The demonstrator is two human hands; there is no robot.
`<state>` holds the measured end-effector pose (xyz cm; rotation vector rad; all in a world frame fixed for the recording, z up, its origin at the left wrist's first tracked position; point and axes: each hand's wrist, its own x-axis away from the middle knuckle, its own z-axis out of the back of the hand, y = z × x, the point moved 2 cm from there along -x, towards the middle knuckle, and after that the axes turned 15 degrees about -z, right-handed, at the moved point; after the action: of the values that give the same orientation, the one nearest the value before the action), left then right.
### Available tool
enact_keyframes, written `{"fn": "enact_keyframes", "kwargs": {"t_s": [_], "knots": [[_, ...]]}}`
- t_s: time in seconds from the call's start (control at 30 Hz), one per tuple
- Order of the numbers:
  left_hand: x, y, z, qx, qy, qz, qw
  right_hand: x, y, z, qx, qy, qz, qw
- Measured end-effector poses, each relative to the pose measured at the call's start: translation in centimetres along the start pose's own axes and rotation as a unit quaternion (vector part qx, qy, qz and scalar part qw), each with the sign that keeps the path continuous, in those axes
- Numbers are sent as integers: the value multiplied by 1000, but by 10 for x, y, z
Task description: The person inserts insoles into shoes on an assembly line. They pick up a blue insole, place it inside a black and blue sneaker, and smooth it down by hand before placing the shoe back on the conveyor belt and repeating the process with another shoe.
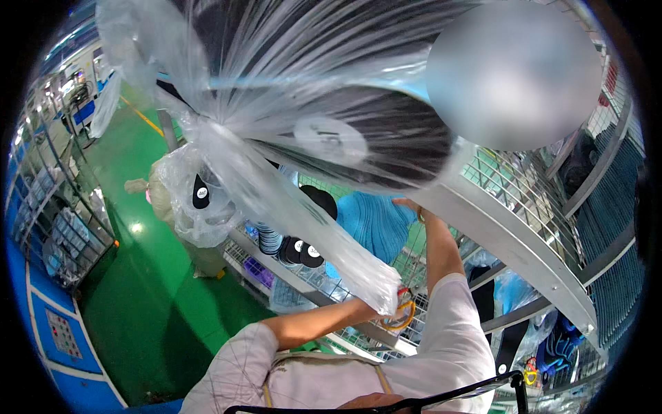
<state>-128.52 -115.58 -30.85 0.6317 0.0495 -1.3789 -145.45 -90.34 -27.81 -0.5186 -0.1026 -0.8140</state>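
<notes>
Right hand (415,207) at the edge of the fanned stack of blue insoles (372,219) on the wire rack (415,243); whether its fingers are closed cannot be told. The left hand (371,313) lies partly behind the loose tail of a clear plastic bag (307,214), its grip likewise undeterminable. Good handling calls for squaring the insole edges together and holding the trailing film aside from the stack.

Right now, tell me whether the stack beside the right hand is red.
No, the stack beside the right hand is light blue.
</notes>
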Motion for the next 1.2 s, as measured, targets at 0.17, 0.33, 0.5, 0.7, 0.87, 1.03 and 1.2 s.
{"fn": "enact_keyframes", "kwargs": {"t_s": [0.17,0.33,0.5,0.7,0.87,1.03,1.2], "knots": [[-12,-31,-38,70,62,30,995,9,-2,10,20,74,9,997],[13,-48,5,-32,346,52,936,16,1,16,43,108,40,992],[16,-56,40,-34,364,184,912,34,-21,6,69,-14,128,989],[-7,-96,93,37,75,328,941,55,-3,-11,73,-108,161,978],[-32,-154,75,-20,-31,352,935,54,-5,-40,-160,-168,39,972],[-41,-154,61,124,89,376,914,60,-8,-49,-290,-79,29,953],[-38,-135,84,431,176,145,873,109,12,-12,-470,-32,147,870]]}}
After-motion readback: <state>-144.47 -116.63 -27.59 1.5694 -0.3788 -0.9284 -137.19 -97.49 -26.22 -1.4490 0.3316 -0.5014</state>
